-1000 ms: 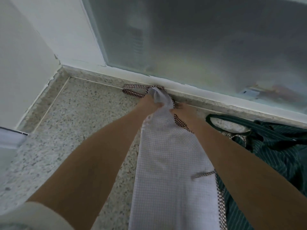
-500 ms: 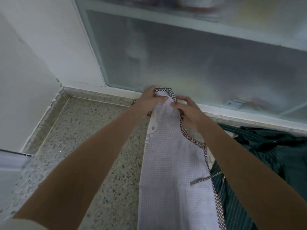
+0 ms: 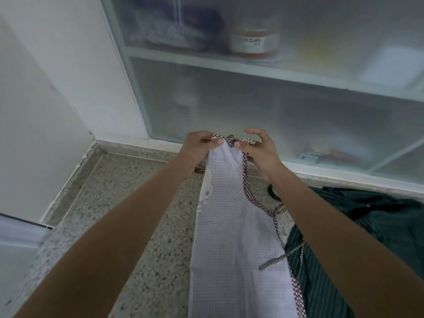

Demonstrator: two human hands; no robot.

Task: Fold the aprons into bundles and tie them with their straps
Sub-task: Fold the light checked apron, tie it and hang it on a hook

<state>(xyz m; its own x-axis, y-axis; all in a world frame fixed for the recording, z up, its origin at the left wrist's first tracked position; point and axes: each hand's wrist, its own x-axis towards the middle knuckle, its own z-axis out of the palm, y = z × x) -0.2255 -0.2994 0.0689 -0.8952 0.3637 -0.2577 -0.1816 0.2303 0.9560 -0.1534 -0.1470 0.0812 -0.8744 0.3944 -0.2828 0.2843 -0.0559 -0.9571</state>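
Up high, left hand (image 3: 199, 143) and right hand (image 3: 260, 149) both pinch the white apron's (image 3: 234, 221) top edge beside its checked strap (image 3: 251, 198)

Long pale lilac checked cloth apron (image 3: 234, 226): lower end cut off by the bottom picture edge. Dark green striped cloth apron (image 3: 378, 228): partly covered by the right forearm, running off the right edge. Orange-lidded labelled jar (image 3: 254, 42) behind the frosted glass cabinet door (image 3: 298, 115): label blurred, mostly unreadable. Other shelf contents: vague shapes only. Both forearms: cropped at the bottom edge.
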